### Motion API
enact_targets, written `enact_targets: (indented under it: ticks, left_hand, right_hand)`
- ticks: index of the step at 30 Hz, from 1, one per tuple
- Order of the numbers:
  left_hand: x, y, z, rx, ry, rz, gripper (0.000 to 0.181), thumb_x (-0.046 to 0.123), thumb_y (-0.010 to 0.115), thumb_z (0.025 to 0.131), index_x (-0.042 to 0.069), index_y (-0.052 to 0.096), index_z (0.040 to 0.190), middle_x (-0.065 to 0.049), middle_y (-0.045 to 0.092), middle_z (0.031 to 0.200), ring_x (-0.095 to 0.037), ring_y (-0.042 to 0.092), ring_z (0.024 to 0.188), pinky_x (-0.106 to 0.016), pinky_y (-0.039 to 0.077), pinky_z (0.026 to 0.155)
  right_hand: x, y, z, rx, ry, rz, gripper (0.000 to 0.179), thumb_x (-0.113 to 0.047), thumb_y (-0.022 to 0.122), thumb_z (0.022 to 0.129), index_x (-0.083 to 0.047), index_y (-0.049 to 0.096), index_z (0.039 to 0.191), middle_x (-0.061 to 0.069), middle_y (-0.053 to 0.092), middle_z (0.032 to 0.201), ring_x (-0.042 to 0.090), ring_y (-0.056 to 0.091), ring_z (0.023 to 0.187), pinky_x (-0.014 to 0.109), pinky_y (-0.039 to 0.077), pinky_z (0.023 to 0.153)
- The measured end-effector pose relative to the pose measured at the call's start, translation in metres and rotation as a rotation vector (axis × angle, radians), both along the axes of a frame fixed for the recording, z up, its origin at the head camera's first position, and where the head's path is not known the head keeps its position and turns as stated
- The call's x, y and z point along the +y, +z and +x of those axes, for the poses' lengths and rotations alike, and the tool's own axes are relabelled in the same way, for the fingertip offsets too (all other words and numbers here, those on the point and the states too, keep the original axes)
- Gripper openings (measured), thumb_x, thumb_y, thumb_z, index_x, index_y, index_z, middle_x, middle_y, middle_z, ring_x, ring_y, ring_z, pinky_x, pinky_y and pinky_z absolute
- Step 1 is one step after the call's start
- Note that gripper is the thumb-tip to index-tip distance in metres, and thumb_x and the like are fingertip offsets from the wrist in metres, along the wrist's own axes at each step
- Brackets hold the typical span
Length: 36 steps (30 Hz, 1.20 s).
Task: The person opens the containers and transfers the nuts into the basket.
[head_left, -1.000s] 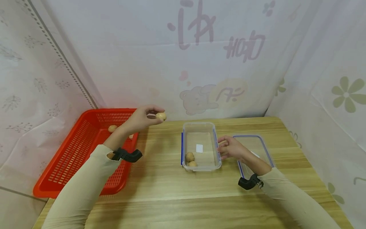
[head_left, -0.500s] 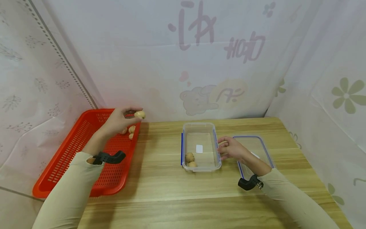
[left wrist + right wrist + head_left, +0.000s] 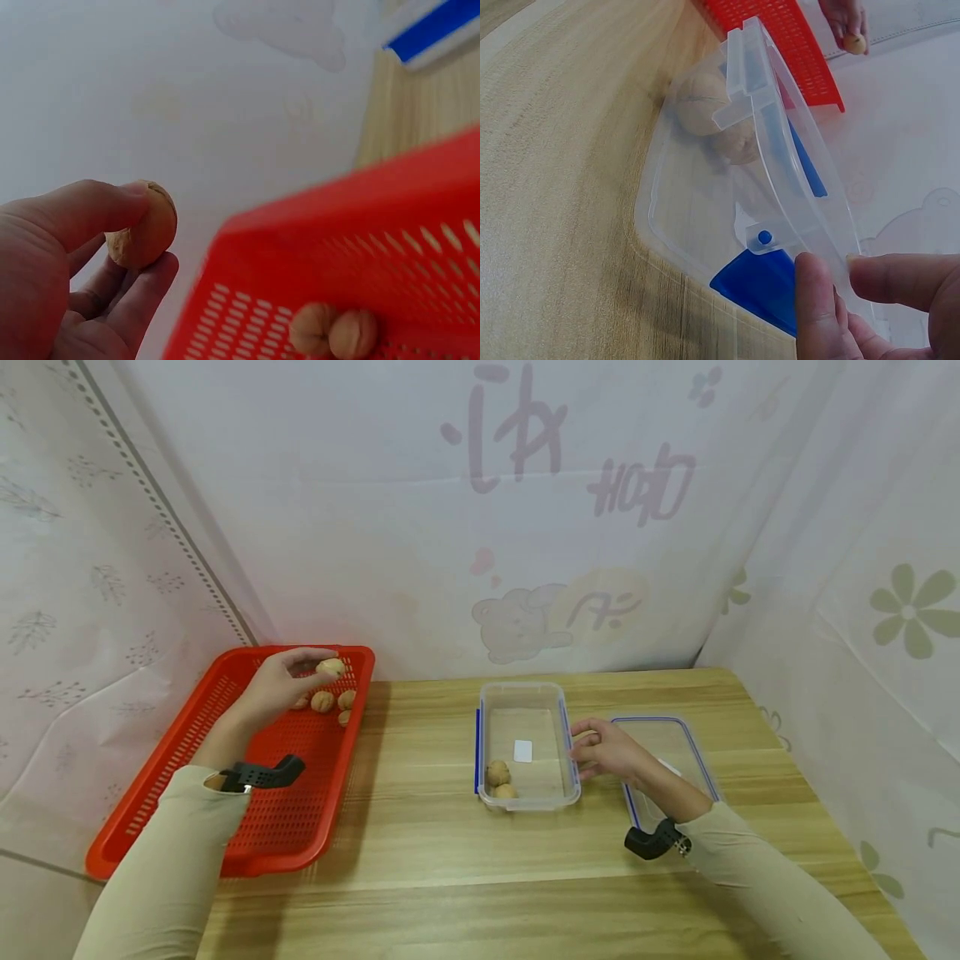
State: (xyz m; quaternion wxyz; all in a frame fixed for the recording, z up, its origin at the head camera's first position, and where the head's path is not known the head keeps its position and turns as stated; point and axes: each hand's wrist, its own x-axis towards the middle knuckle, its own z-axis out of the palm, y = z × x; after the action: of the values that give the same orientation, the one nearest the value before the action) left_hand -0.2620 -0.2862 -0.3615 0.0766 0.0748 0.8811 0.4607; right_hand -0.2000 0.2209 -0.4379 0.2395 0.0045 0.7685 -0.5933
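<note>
Walnut (image 3: 331, 668): pinched in our left hand (image 3: 270, 689), showing toward two o'clock of the red basket (image 3: 273, 863).
Shell: light and stiff, we'd guess, though roundness (that's the catch) could make it roll.
Hold: around its widest part suits us best.
Clear box (image 3: 534, 804): our right hand (image 3: 609, 749) pinches its three-o'clock wall; two walnuts (image 3: 498, 772) sit inside, seven o'clock.

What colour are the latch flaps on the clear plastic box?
The latch flaps are blue; the right wrist view shows them best.
</note>
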Motion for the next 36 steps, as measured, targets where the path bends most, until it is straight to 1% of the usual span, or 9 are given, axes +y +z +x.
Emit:
enact_targets:
  ticks: [6, 8, 11, 13, 17, 20, 25, 31, 36]
  left_hand:
    - [-0.013, -0.016, -0.002, 0.006, 0.020, -0.041, 0.056, 0.034, 0.068, 0.100, 0.001, 0.051, 0.142, -0.018, 0.056, 0.135, -0.021, 0.053, 0.110, -0.022, 0.051, 0.079]
    - [-0.017, -0.021, -0.003, 0.000, 0.023, -0.043, 0.055, 0.032, 0.067, 0.100, -0.001, 0.051, 0.142, -0.020, 0.056, 0.134, -0.020, 0.055, 0.106, -0.021, 0.052, 0.077]
    - [-0.024, -0.029, -0.004, -0.015, 0.028, -0.050, 0.056, 0.031, 0.065, 0.102, -0.003, 0.049, 0.143, -0.023, 0.055, 0.135, -0.021, 0.055, 0.107, -0.020, 0.051, 0.079]
    - [-0.028, -0.033, -0.004, -0.027, 0.035, -0.054, 0.056, 0.031, 0.063, 0.103, -0.005, 0.048, 0.143, -0.024, 0.054, 0.136, -0.024, 0.054, 0.111, -0.023, 0.050, 0.085]
    - [-0.036, -0.041, -0.007, -0.055, 0.044, -0.063, 0.054, 0.030, 0.062, 0.103, -0.006, 0.049, 0.142, -0.026, 0.053, 0.137, -0.032, 0.051, 0.120, -0.037, 0.046, 0.098]
    - [-0.039, -0.049, -0.012, -0.077, 0.045, -0.058, 0.055, 0.028, 0.066, 0.101, -0.007, 0.050, 0.140, -0.027, 0.053, 0.138, -0.037, 0.049, 0.124, -0.047, 0.042, 0.103]
    - [-0.039, -0.062, -0.017, -0.109, 0.064, -0.097, 0.060, 0.030, 0.072, 0.097, -0.008, 0.051, 0.138, -0.029, 0.053, 0.137, -0.041, 0.050, 0.123, -0.051, 0.044, 0.102]
    - [-0.038, -0.072, -0.016, -0.142, 0.073, -0.122, 0.057, 0.029, 0.074, 0.095, -0.010, 0.053, 0.132, -0.028, 0.056, 0.128, -0.041, 0.052, 0.118, -0.054, 0.044, 0.099]
    - [-0.038, -0.080, -0.016, -0.152, 0.074, -0.128, 0.049, 0.026, 0.076, 0.094, -0.007, 0.058, 0.125, -0.019, 0.063, 0.116, -0.034, 0.053, 0.107, -0.044, 0.045, 0.091]
  right_hand:
    - [0.001, -0.001, 0.000, 0.003, 0.008, -0.008, 0.045, 0.002, 0.061, 0.098, 0.010, 0.039, 0.136, 0.019, 0.061, 0.106, 0.020, 0.063, 0.085, 0.039, 0.062, 0.074]
    - [0.001, -0.002, 0.000, 0.002, 0.006, -0.007, 0.044, 0.003, 0.061, 0.098, 0.010, 0.040, 0.136, 0.018, 0.061, 0.105, 0.020, 0.063, 0.084, 0.039, 0.062, 0.073]
    - [0.001, -0.002, 0.000, 0.002, 0.000, -0.005, 0.043, 0.003, 0.061, 0.098, 0.010, 0.041, 0.135, 0.018, 0.061, 0.103, 0.020, 0.063, 0.084, 0.038, 0.062, 0.073]
    - [0.001, -0.002, 0.000, 0.000, -0.004, -0.004, 0.042, 0.004, 0.061, 0.098, 0.010, 0.041, 0.135, 0.017, 0.061, 0.103, 0.021, 0.063, 0.084, 0.038, 0.062, 0.073]
    - [0.001, -0.002, 0.001, 0.003, 0.003, -0.003, 0.043, 0.003, 0.060, 0.098, 0.010, 0.040, 0.135, 0.017, 0.060, 0.102, 0.021, 0.063, 0.084, 0.037, 0.062, 0.072]
    - [0.000, -0.002, 0.000, -0.005, -0.012, -0.005, 0.042, 0.003, 0.061, 0.098, 0.009, 0.042, 0.134, 0.016, 0.060, 0.102, 0.021, 0.063, 0.084, 0.037, 0.062, 0.072]
    - [0.000, -0.001, -0.001, -0.005, -0.007, -0.005, 0.043, 0.003, 0.060, 0.098, 0.010, 0.040, 0.136, 0.016, 0.061, 0.103, 0.020, 0.064, 0.084, 0.036, 0.062, 0.072]
    - [0.001, 0.000, 0.000, 0.001, 0.004, -0.010, 0.043, 0.003, 0.060, 0.098, 0.011, 0.040, 0.136, 0.019, 0.062, 0.104, 0.020, 0.064, 0.084, 0.036, 0.062, 0.072]
    - [0.001, 0.000, 0.000, 0.004, 0.011, -0.010, 0.045, 0.003, 0.060, 0.098, 0.012, 0.038, 0.137, 0.021, 0.061, 0.107, 0.020, 0.064, 0.084, 0.036, 0.062, 0.071]
